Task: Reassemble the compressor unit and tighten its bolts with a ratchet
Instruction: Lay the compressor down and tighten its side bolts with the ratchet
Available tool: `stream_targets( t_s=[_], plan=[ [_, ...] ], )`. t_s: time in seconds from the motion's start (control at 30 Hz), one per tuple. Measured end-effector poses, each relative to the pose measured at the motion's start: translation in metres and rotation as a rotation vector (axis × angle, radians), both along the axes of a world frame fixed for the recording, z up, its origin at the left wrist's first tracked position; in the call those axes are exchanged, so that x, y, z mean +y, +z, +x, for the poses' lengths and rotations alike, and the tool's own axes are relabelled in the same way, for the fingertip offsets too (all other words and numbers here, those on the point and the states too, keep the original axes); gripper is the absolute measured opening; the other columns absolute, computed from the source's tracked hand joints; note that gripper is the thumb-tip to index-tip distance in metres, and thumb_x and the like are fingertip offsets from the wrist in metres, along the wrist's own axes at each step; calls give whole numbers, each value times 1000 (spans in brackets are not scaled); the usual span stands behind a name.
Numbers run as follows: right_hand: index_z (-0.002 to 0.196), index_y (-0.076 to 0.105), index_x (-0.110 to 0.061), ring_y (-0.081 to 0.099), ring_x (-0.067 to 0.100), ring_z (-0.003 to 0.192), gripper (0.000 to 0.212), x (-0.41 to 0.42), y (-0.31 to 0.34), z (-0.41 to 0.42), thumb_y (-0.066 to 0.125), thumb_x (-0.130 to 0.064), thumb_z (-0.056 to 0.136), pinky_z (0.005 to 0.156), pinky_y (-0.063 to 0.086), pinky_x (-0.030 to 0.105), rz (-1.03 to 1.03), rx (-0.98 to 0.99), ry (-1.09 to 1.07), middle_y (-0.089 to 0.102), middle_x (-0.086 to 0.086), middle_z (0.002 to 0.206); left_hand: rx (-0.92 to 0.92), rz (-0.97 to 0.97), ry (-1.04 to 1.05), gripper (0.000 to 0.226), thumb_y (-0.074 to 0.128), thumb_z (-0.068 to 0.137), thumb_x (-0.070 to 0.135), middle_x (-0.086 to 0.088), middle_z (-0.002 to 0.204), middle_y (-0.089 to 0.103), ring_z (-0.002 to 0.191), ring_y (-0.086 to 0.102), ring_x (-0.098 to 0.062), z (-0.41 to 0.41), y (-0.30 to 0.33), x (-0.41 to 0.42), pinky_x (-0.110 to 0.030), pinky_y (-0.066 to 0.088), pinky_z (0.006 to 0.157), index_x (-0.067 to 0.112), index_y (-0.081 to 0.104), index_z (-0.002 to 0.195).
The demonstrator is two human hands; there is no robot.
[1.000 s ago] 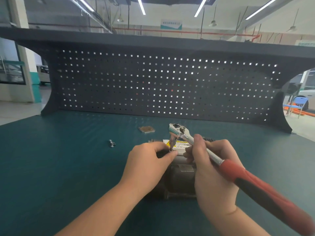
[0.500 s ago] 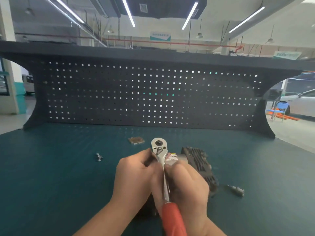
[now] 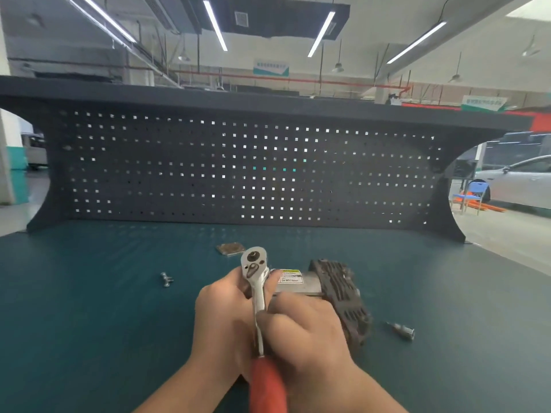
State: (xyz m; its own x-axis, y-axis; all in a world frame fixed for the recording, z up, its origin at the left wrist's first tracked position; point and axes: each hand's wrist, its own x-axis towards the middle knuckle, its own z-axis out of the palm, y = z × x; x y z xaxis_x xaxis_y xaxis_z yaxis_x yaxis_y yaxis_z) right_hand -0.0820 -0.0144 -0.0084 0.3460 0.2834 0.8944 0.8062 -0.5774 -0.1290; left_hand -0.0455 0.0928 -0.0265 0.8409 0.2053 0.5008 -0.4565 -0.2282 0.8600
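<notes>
Head view: ratchet (image 3: 255,281) between left hand (image 3: 222,320) and right hand (image 3: 307,335).

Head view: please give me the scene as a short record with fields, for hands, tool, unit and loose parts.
left hand: rests on the compressor unit
right hand: grips the ratchet by its metal shank
ratchet head: raised at the unit's far left end
loose parts: small fitting to the left, socket to the right, flat plate behind
surface: green bench mat

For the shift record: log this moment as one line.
right hand grips red-handled chrome ratchet | left hand steadies ratchet head | grey metal compressor unit beneath | loose steel bolt on green mat
</notes>
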Motion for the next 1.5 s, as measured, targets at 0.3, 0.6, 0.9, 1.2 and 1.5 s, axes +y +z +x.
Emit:
stream_targets(
  t_s=[0.3, 0.6, 0.9, 1.2, 1.5],
  plan=[
    [67, 60, -26, 48, 14, 44, 10, -41, 7, 8, 66, -22, 74, 44, 36, 21, 984, 625, 573, 56, 3, 57, -132, 133, -70, 23, 71, 80, 36, 27, 73, 71, 75, 66, 8, -8, 10, 0, -17, 50, 70, 56, 65, 89],
    [80, 52, -22, 40, 3, 54, 21, -3, -4, 0, 72, -16, 77, 50, 31, 15, 219, -67, 212, 50, -8, 67, -42, 17, -170, 18, 65, 71, 36, 5, 55, 56, 61, 42, -19, -3, 3, 6, -41, 44, 60, 19, 65, 67],
    [60, 42, -27, 39, 13, 43, 32, -21, 9, 9, 67, -20, 78, 44, 32, 23, 1086, 566, 584, 43, -2, 51, -191, 139, -29, 29, 76, 83, 32, 26, 79, 72, 75, 66, 4, -8, 3, 1, -22, 52, 74, 52, 64, 100],
    [59, 46, -22, 37, 5, 40, 31, -27, 7, 13, 67, -18, 81, 43, 32, 19, 746, 440, 273, 43, -11, 45, -143, 127, -90, 11, 69, 88, 29, -2, 66, 70, 60, 57, -21, -6, 11, 6, -34, 48, 63, 37, 73, 82],
    [67, 33, -23, 25, 10, 58, 38, -3, -6, 2, 65, -10, 81, 48, 23, 23, 173, -250, 50, 33, -5, 65, 9, -86, -175, 16, 70, 68, 30, 2, 75, 70, 72, 57, -17, -9, 8, 4, -41, 51, 73, 17, 69, 78]
  ],
)
